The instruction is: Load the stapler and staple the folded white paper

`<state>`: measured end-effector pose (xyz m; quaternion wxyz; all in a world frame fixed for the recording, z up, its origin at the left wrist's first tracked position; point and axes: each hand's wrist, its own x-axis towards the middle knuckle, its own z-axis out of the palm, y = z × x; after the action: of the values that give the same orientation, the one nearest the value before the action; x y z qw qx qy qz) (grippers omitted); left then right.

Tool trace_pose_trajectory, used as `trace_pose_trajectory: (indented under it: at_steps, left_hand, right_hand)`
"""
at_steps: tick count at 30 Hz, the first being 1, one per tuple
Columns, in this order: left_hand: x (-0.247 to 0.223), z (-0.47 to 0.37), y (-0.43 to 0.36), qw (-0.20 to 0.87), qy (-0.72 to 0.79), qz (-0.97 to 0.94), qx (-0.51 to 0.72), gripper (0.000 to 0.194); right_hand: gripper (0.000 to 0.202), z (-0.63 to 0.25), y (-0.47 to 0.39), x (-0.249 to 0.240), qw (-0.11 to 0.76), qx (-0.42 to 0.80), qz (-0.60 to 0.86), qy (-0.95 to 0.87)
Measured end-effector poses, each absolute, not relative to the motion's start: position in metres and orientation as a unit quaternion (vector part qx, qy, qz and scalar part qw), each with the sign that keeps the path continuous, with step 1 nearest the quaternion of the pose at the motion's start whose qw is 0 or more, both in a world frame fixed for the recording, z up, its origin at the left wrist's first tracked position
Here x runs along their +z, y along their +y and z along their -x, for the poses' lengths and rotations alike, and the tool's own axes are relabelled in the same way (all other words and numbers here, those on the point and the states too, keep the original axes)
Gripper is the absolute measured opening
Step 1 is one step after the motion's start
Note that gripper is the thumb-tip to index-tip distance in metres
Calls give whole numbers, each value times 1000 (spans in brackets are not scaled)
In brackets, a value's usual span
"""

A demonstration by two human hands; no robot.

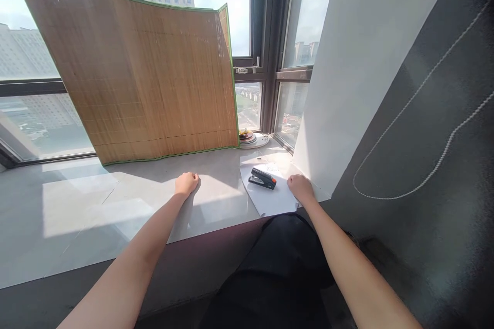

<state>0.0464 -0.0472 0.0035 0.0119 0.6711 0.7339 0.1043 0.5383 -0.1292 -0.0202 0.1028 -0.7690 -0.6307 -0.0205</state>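
Observation:
My left hand point(187, 183) rests as a closed fist on the white windowsill point(216, 205), with nothing seen in it. On the right, my right hand point(300, 187) is also curled into a fist, at the right edge of some white paper point(280, 200). Between the two hands, nearer the right one, a black stapler point(262, 178) with an orange-red patch lies on the paper, apart from both hands. Printed marks show on the paper behind it.
A bamboo mat point(154, 82) with green edging leans upright against the windows. Stacked round plate-like items point(247, 139) sit in the window corner. A white beaded cord point(420, 182) hangs in a loop at right. The sill's front edge runs before my body.

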Motion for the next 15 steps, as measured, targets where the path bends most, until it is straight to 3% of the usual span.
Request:
trace_pose_trajectory:
  at_steps: [9,13,15]
  left_hand:
    - [3,-47,-58,6,713,-697,75,40]
    - [25,-6,-85,-18,682,-728,70,26]
    - [34,28,-103,-38,712,-696,82,32]
  right_hand:
    - [49,-541,-127,-26,107,-26,768,-632]
    - [48,-545,-126,-28,113,-18,768,-630]
    - [47,-547,-125,-27,119,-2,771,-625]
